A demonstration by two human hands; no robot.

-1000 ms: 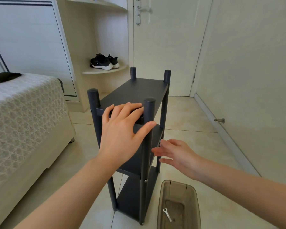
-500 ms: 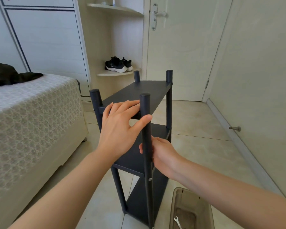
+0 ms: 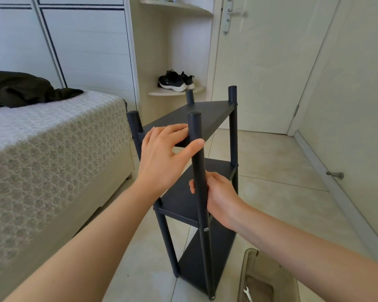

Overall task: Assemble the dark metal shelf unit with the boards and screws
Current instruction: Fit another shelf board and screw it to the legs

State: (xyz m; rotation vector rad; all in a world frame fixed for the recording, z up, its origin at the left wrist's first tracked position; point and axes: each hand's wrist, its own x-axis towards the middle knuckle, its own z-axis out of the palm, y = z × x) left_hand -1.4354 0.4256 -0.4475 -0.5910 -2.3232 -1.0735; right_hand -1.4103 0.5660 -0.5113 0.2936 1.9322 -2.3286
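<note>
— Where was the dark shelf unit (image 3: 205,114) pictured?

— Upright on the pale tiled floor (image 3: 271,160), beside a bed (image 3: 52,138), with a closed door (image 3: 260,62) behind.

— And the hands?

— The left hand (image 3: 162,158) was laid straight-fingered on the top board, its thumb against the front post (image 3: 198,162). That post was gripped lower down by the right hand (image 3: 220,197). A wrench (image 3: 247,294) lay in a tray (image 3: 262,277) nearby.

One dark metal shelf unit (image 3: 232,131) with three boards (image 3: 196,115) and four posts (image 3: 196,162). Two hands: left hand (image 3: 162,158), right hand (image 3: 220,197). Two black sneakers (image 3: 172,82), upper middle. One brown plastic bin (image 3: 243,271), lower right, holding one wrench (image 3: 247,294). One bed (image 3: 52,149), one dark garment (image 3: 20,88).
</note>
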